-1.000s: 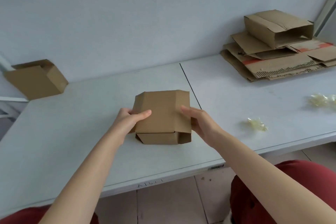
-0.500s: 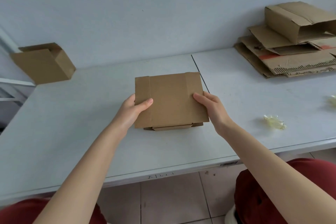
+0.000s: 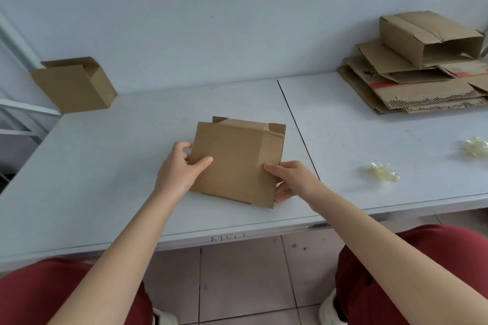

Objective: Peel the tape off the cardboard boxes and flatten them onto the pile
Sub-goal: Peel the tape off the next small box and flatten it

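A small brown cardboard box [image 3: 236, 161], pressed nearly flat, lies at the middle of the white table [image 3: 111, 166]. My left hand [image 3: 182, 166] grips its left edge, thumb on top and fingers curled behind. My right hand [image 3: 293, 179] holds its lower right corner, thumb on top and fingers underneath. The pile of flattened cardboard [image 3: 412, 90] sits at the back right, with an open-ended box [image 3: 427, 37] lying on top of it.
Another small open box [image 3: 74, 84] stands at the back left against the wall. Two crumpled wads of clear tape [image 3: 384, 172] [image 3: 476, 145] lie on the right of the table. A seam [image 3: 295, 124] divides the tabletop. The table's front edge is near my knees.
The box has collapsed from a half-standing shape to nearly flat and turned slightly clockwise. My right hand slid down to its lower right corner; my left hand stayed on the left edge.
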